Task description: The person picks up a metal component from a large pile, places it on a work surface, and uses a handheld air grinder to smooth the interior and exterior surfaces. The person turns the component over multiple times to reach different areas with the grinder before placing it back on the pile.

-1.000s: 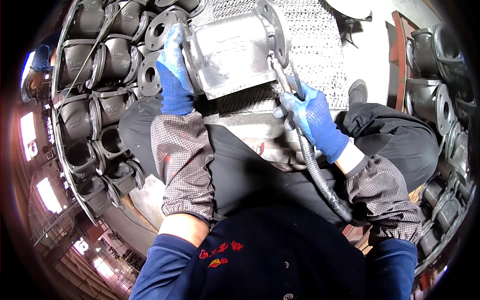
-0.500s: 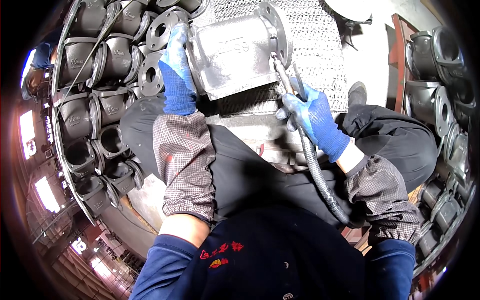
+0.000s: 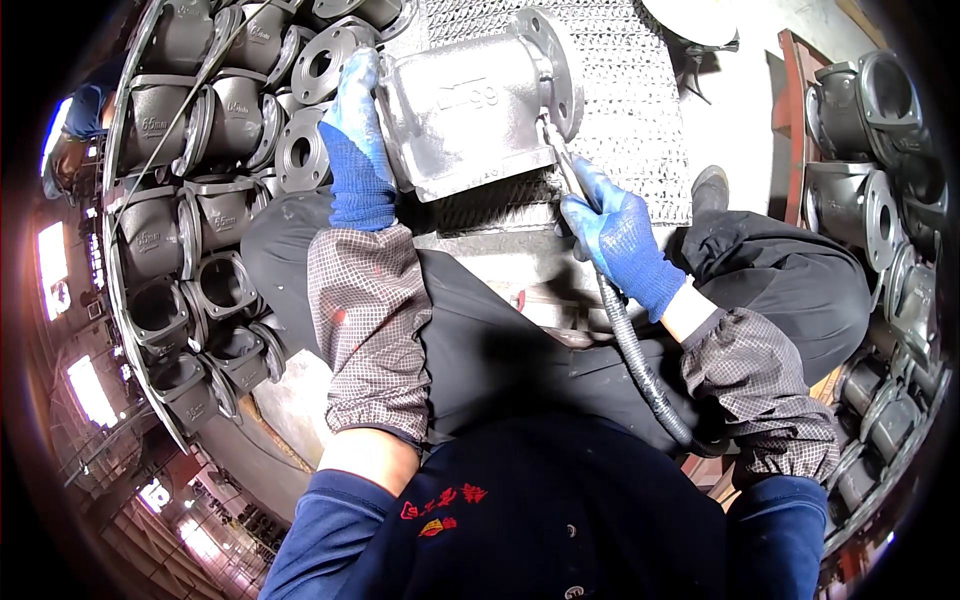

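A grey cast-metal valve body (image 3: pixel 465 112) lies on its side on a textured metal mat in front of me, its round flange toward the right. My left hand (image 3: pixel 357 140), in a blue glove, is closed on its left end flange. My right hand (image 3: pixel 622 238), gloved likewise, is wrapped round a slim hand grinder (image 3: pixel 567 168). The grinder's narrow tip touches or nearly touches the body just beside the right flange. From the grip a ribbed hose (image 3: pixel 634 357) runs down across my lap. The undersides of my right fingers are partly hidden.
Stacked valve bodies (image 3: pixel 155 125) fill a rack on the left, close to my left forearm. More castings (image 3: pixel 845 200) stand on the right beside a reddish metal frame (image 3: pixel 793 140). The textured mat (image 3: pixel 640 120) lies under the work. A round pale surface (image 3: pixel 700 20) is at the far right.
My right hand has shifted slightly left, and the grinder tip sits a little lower beside the flange. A lever that stood away from the grinder no longer shows apart. My left hand stays nearly still.
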Motion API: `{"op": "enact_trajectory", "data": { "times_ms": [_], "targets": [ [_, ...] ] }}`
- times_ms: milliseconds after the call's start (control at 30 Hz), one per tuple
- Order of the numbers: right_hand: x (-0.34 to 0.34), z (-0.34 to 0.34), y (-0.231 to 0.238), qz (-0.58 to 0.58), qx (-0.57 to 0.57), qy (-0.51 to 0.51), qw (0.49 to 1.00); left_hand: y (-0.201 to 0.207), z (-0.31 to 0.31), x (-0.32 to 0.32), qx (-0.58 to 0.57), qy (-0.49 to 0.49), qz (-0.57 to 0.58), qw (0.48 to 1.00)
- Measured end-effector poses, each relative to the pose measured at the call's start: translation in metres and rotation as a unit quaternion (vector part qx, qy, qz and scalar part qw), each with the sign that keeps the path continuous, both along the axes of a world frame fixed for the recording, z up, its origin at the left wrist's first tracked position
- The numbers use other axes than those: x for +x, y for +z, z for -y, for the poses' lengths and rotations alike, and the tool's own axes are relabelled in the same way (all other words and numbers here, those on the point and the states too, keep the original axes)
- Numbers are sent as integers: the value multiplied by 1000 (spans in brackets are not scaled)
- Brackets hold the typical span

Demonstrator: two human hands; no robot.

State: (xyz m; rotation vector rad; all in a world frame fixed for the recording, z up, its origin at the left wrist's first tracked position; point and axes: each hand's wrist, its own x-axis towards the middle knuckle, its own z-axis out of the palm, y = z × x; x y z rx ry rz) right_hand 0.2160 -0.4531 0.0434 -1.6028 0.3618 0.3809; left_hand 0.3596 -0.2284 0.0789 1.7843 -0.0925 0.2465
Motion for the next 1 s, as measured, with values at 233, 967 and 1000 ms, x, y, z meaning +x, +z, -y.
{"op": "enact_trajectory", "data": {
  "times_ms": [233,967,1000],
  "targets": [
    [2,-10,23,-53,54,-55,996,2,5,-3,-52,5,-25,998],
    [16,9,33,15,87,-92,992,-4,9,-6,278,-48,251,926],
    [15,12,33,43,88,-96,991,-7,13,-9,148,-63,164,973]
  ]
}}
